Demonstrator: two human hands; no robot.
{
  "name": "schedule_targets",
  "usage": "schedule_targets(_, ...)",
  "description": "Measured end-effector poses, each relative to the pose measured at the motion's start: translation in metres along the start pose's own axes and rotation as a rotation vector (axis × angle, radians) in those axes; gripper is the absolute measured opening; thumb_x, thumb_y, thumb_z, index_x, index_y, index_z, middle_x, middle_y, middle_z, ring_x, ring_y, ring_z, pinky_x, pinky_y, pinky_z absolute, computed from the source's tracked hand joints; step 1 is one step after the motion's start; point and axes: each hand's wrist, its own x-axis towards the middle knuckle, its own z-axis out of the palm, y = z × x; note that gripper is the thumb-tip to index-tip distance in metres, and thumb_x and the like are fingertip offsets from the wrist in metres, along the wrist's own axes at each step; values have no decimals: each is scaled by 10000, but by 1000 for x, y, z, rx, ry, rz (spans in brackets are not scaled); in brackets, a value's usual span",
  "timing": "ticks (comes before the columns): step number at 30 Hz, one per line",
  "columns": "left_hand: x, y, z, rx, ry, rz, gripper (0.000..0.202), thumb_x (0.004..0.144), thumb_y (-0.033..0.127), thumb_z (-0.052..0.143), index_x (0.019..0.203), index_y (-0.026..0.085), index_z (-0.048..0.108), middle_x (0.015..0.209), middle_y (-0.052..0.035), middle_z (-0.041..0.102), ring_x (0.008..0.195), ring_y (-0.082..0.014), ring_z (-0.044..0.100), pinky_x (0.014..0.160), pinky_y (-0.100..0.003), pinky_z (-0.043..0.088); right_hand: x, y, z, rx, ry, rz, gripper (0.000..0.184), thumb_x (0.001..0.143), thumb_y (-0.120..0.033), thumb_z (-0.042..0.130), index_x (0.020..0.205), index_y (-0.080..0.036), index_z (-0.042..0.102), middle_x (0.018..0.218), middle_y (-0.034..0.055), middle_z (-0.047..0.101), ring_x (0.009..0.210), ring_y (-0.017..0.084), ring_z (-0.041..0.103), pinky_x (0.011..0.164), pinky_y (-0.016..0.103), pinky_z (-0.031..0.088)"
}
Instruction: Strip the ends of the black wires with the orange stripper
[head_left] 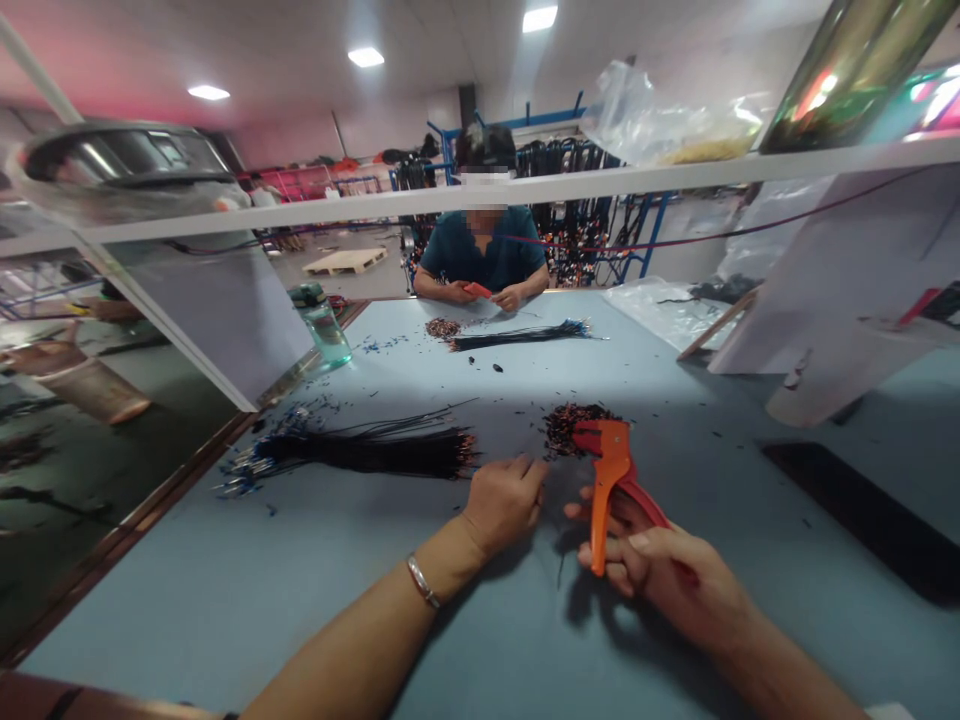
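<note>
An orange and red wire stripper (613, 465) is gripped in my right hand (660, 570), its jaws pointing up and left over a pile of short black cut ends with copper tips (566, 425). My left hand (506, 500), with a bracelet on its wrist, is closed just left of the stripper. Its fingertips are pressed together, and whatever they may hold is hidden. To the left of that hand lies a bundle of thin black wires (375, 452), with copper-coloured ends on the right and blue and silver ends on the left.
Across the blue table (315, 590) a co-worker (482, 250) holds a red tool near a second wire bundle (525, 335). A black phone-like slab (862, 515) and a lidded cup (832, 370) are at right. A water bottle (324, 330) stands back left, under a white shelf (360, 208).
</note>
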Motion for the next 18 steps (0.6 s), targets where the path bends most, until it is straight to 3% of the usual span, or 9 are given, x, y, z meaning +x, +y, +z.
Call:
schedule_targets(3, 1, 1, 0, 19, -32, -30, 135, 825, 194, 507, 930, 177, 590, 734, -53, 643, 614, -186, 602, 528, -275, 411, -2, 6, 2, 3, -88, 41, 109, 639, -259, 633, 658, -159, 672, 1018, 131, 686, 727, 233, 648, 487, 255, 398)
schedule_targets(6, 1, 3, -1, 20, -60, -12, 195, 839, 207, 504, 1020, 176, 567, 748, -50, 648, 633, -198, 614, 525, -279, 424, -4, 10, 5, 39, -154, 80, 348, 629, -251, 627, 965, -178, 677, 1054, 128, 674, 715, 220, 654, 477, 239, 391)
schedule_targets(8, 1, 4, -2, 20, -82, -13, 230, 839, 200, 503, 1063, 180, 551, 765, -47, 651, 644, -201, 619, 532, -281, 435, -4, 10, 6, 55, -163, 72, 448, 626, -241, 631, 1071, -196, 645, 1078, 127, 665, 717, 214, 654, 480, 233, 388)
schedule_targets(13, 2, 3, -5, 17, -139, -30, 278, 820, 188, 518, 1097, 184, 541, 839, -67, 650, 675, -205, 623, 552, -286, 452, -4, 5, 5, 94, -119, 5, 465, 651, -229, 633, 1116, -221, 633, 1123, 115, 649, 774, 219, 654, 499, 224, 389)
schedule_targets(18, 2, 3, -6, 28, -137, 1, 183, 845, 206, 487, 1009, 185, 564, 894, -78, 623, 708, -187, 604, 573, -269, 447, -6, 8, 7, 84, -223, 33, 501, 655, -247, 626, 1156, -225, 611, 1157, 136, 629, 762, 230, 658, 478, 223, 373)
